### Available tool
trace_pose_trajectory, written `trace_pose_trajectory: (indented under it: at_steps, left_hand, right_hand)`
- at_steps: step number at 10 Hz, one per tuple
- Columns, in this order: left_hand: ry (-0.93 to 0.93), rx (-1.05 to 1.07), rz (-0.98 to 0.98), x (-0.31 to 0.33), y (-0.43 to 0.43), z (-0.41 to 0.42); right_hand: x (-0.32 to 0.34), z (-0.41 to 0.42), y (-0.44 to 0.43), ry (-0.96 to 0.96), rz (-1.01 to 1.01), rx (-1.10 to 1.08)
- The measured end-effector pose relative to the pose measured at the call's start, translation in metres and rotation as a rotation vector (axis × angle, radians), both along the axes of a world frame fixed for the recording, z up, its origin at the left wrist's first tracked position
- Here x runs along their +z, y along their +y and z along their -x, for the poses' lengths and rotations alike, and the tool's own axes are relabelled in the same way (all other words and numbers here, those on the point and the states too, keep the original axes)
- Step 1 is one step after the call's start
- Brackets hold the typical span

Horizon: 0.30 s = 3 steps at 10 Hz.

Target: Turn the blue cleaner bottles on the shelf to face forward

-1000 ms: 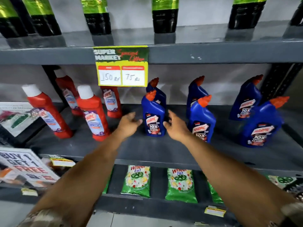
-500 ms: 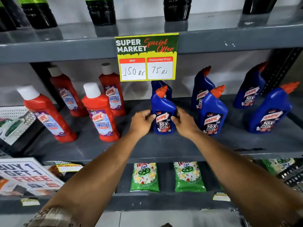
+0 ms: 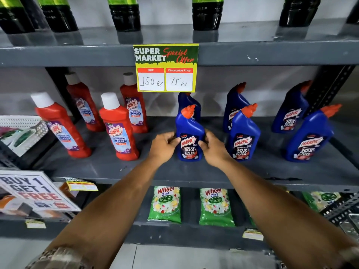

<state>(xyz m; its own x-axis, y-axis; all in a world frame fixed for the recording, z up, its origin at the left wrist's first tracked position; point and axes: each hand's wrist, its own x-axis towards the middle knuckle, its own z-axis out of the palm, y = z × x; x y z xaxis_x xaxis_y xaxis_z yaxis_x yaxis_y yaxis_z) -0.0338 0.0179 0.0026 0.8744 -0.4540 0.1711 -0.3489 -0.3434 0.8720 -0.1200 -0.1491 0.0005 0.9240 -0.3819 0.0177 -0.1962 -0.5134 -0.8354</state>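
Six blue cleaner bottles stand right of centre on the middle shelf (image 3: pixel 194 171), in three front-and-back pairs. Left to right: the left hand (image 3: pixel 164 145) and right hand (image 3: pixel 214 147) clasp opposite sides of the front-left blue bottle (image 3: pixel 189 136), fingers curled against its flanks, thumbs forward; this two-sided hold probably serves to twist it upright on its base. Its label faces outward. The neighbouring blue bottles (image 3: pixel 243 134) show labels angled slightly. The shelving is grey metal; a price card (image 3: pixel 166 67) hangs above, at upper centre.
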Motion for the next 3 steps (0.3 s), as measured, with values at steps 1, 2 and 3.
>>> trace_pose_trajectory:
  at_steps: [1, 2, 3]
  left_hand:
    - [-0.001, 0.018, -0.022, -0.002, -0.002, 0.0]
    - [-0.019, 0.032, -0.045, -0.002, -0.004, 0.006]
    - [0.05, 0.111, -0.029, 0.0, -0.008, 0.015]
  right_hand:
    - [0.001, 0.0, 0.0, 0.008, -0.005, -0.009]
    - [-0.002, 0.003, 0.004, 0.014, 0.008, 0.008]
    - [-0.009, 0.007, 0.005, -0.043, -0.04, -0.006]
